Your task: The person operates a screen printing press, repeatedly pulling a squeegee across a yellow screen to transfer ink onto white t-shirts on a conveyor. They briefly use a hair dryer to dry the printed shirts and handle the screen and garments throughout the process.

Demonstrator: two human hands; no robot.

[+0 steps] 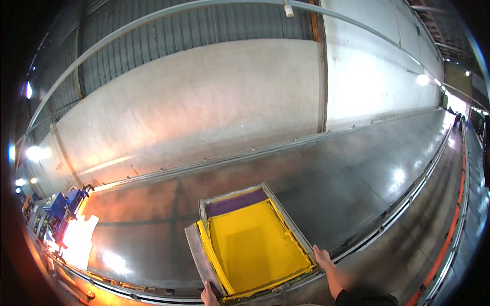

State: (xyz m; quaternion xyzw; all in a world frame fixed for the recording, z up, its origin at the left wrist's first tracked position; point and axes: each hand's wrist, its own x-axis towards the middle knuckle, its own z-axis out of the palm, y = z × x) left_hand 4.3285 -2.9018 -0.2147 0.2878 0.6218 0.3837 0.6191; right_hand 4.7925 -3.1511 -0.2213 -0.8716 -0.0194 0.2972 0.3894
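A screen-printing frame (255,239) with a yellow mesh and a purple band at its far end is seen lying flat on the long grey desk (357,173), close to the near rail (403,204). It is gripped at its near edge by both hands: the left hand (209,296) is closed on the near left corner, beside a grey squeegee blade (200,260) resting along the frame's left side, and the right hand (321,256) is closed on the near right corner. The fingers' exact wrap is partly cut off at the lower edge.

For the step in hand — judged to be the seating of the frame — the pull should be kept even on both corners, so that the frame stays square to the rail and flat on the surface. A white garment (81,239) is laid well apart to the left, near a blue machine (61,206).
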